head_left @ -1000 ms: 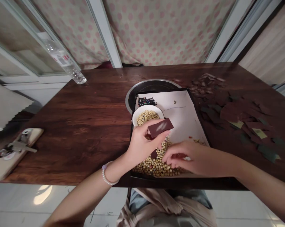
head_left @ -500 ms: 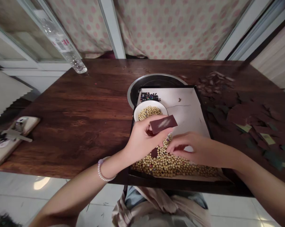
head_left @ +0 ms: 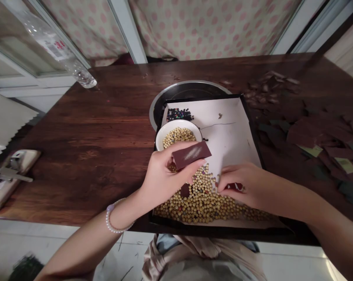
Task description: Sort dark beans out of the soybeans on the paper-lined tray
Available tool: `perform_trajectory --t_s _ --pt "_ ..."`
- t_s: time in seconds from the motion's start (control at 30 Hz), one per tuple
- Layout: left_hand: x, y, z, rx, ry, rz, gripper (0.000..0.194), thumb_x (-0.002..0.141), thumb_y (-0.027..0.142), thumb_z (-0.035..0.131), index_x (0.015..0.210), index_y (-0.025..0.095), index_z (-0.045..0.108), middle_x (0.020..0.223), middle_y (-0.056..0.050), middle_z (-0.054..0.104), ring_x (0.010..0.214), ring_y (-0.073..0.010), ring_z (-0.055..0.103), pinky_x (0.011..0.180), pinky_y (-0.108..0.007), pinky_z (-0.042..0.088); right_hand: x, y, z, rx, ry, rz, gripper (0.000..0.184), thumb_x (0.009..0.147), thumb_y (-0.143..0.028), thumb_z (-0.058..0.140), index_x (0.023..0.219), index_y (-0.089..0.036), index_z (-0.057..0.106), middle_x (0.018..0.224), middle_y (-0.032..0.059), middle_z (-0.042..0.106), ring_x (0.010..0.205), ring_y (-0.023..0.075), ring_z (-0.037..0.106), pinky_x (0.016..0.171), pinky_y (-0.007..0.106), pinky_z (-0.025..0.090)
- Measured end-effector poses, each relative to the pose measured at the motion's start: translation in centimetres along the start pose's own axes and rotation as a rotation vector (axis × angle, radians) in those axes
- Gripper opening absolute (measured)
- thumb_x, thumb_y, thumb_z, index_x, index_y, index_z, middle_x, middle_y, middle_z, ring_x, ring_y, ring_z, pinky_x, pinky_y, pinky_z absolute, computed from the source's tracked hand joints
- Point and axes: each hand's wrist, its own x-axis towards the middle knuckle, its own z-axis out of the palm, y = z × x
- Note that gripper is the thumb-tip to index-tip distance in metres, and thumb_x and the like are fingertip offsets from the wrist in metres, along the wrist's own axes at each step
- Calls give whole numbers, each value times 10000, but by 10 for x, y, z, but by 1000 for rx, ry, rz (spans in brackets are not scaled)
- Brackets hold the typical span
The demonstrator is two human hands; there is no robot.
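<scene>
My left hand (head_left: 164, 171) is closed on a flat rectangle of dark red-brown sandpaper (head_left: 191, 154) with a pale scuffed streak, held above the tray (head_left: 254, 144). To its right my right hand (head_left: 243, 183) is closed in a pinch, low over the tray. A dark red scrap with white edges shows in the gap behind its fingertips; what the tips hold is too small to name. Loose yellowish beads (head_left: 205, 203) cover the tray's near part, with another dark red piece (head_left: 185, 190) among them. A white bowl (head_left: 161, 136) of similar beads stands behind my left hand.
Small dark beads (head_left: 179, 114) lie in the tray's far left corner. A round dark plate (head_left: 158, 95) sits partly under the tray. Torn sandpaper pieces (head_left: 307, 136) spread over the right side. A plastic bottle (head_left: 82, 76) and a pale board with metal parts (head_left: 30, 158) are on the left.
My right hand has drawn away rightward from the left, widening the gap between them. The left still holds the sandpaper. The whole view has shifted a little.
</scene>
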Motion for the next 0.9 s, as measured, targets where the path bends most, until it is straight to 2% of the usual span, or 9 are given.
perform_trajectory --t_s 0.1,0.17,0.27,0.37,0.47,0.63,0.9 --pt "1 0 0 37 9 18 266 746 177 660 1006 147 616 565 43 622 374 -51 537 408 -153 507 -1 -5 0 2 -57 30 151 788 -226 579 649 -185 538 663 -25 572 616 99 479 573 233 316" --pt "1 -1 0 43 5 26 263 747 182 660 1004 150 617 561 46 621 379 -52 543 414 -152 510 -2 -10 1 -10 -24 65 201 749 -260 622 639 -183 473 642 -40 532 593 90 446 535 219 293" --pt "1 -1 0 42 0 23 277 743 186 666 1012 143 616 540 51 607 380 -54 547 413 -148 507 -1 -15 2 8 -1 37 220 707 -130 587 606 -181 398 602 -57 469 559 75 408 507 207 273" --pt "0 -1 0 42 -4 17 285 740 185 670 1017 147 617 546 51 609 380 -54 550 409 -146 505 1 -18 4 50 -24 -19 160 677 -38 539 694 -191 494 733 -44 547 673 85 482 609 210 337" --pt "0 -1 0 40 -4 14 273 738 187 671 1004 156 619 593 43 633 379 -47 546 409 -142 507 5 -20 8 87 -70 -77 185 746 -91 544 871 -220 592 897 -9 591 793 115 531 697 234 370" --pt "-1 -2 1 21 -4 16 274 739 196 672 1005 166 613 649 32 648 382 -41 548 411 -138 508 10 -20 15 57 -68 -132 142 828 -179 528 885 -217 652 861 18 603 746 128 545 665 247 383" --pt "-1 -5 2 -5 -20 -27 270 735 219 676 994 169 618 665 29 655 397 -52 563 414 -148 504 12 -18 24 30 -91 -170 195 851 -144 489 856 -209 673 812 17 594 711 117 539 650 240 388"
